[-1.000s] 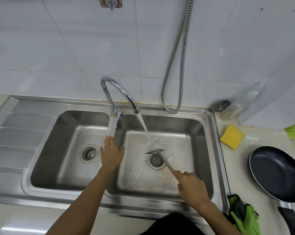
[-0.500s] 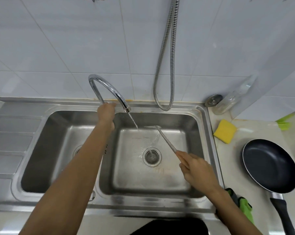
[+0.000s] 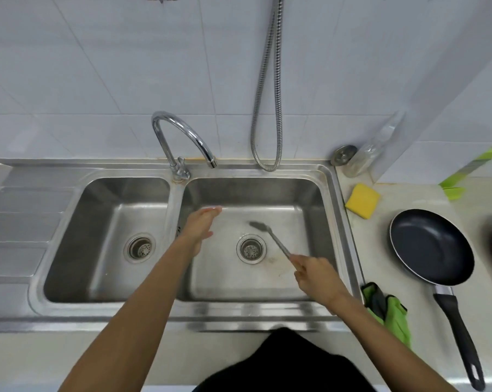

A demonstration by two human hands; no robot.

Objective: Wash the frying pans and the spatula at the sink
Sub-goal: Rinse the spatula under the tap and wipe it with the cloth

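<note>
The left hand hovers over the right basin of the sink, fingers straight and spread loosely, holding nothing. The right hand grips the handle end of the spatula, whose blade points up-left above the drain. The faucet arches over the divider. On the desk to the right lie a yellow sponge, a black frying pan and a green cloth.
</note>
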